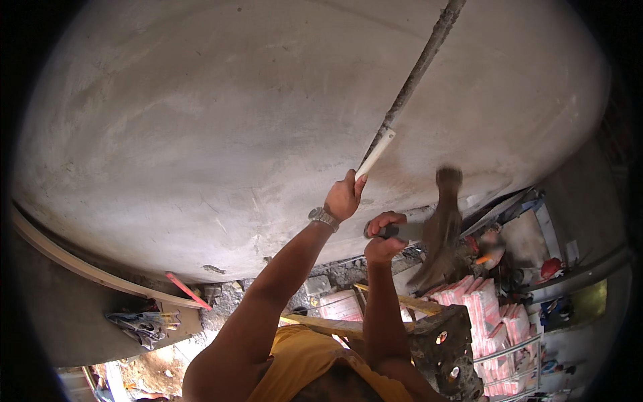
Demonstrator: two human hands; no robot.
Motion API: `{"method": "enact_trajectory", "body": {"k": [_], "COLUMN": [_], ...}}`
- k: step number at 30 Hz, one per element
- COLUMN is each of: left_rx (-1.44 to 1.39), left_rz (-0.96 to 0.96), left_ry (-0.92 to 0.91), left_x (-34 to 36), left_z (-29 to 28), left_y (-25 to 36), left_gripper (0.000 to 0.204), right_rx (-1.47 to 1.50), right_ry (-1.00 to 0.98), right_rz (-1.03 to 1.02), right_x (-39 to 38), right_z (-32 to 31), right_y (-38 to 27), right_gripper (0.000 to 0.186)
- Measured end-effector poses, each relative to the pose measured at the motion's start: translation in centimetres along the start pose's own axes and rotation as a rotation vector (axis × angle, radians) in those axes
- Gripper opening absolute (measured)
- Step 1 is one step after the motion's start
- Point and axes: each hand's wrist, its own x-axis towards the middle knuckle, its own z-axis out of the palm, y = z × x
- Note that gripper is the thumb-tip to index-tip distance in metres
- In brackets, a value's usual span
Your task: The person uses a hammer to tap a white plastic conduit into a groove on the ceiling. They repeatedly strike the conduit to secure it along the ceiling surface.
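My left hand (343,196), with a metal watch on its wrist, is closed round the lower end of a white strip (376,154) that has a small hole near its upper tip. The strip lies along a dark, rough groove (418,74) running up the pale plastered wall (201,134). Lower and to the right, my right hand (385,236) grips the handle of a hammer (442,224). Motion smears the hammer's head, which is to the right of the hand, apart from the strip. Whether the strip touches the groove's bottom I cannot tell.
Below me are a yellowish wooden frame (335,326) and a dark board with holes (442,348). Pink-and-white bags (482,311) are stacked at the lower right. Rubble (231,298) lies along the wall's foot, near a red bar (187,290). A red helmet-like object (552,269) sits farther right.
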Motion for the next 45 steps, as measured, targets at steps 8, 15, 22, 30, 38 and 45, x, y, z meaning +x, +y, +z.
{"method": "enact_trajectory", "body": {"k": [8,15,22,30,38,45], "left_rx": [0.004,-0.029,-0.014,0.037,0.05,0.108], "left_rz": [-0.029,-0.024,-0.023,-0.015,-0.096,-0.06], "left_ry": [0.013,0.046,0.084,0.11,0.094,0.063], "left_x": [-0.4,-0.4,-0.2,-0.2,-0.3,-0.1], "left_z": [0.0,0.1,0.2,0.6,0.3,0.3], "left_y": [0.4,1.3,1.1,2.3,2.9,2.3], "left_gripper": [0.038,0.042,0.043,0.044,0.046,0.046], "right_rx": [-0.373,0.078,-0.273,-0.221,-0.013,-0.351], "right_ry": [-0.027,-0.119,-0.063,-0.059,0.036,-0.015], "right_rz": [0.647,-0.145,0.514,0.401,0.338,0.671], "right_x": [1.0,2.1,2.3,2.9,4.2,3.4], "right_z": [-1.1,-0.7,-0.4,-1.0,2.2,-0.5], "right_y": [0.7,0.8,-0.8,1.8,-6.9,0.5], "right_gripper": [0.06,0.066,0.057,0.064,0.058,0.064]}}
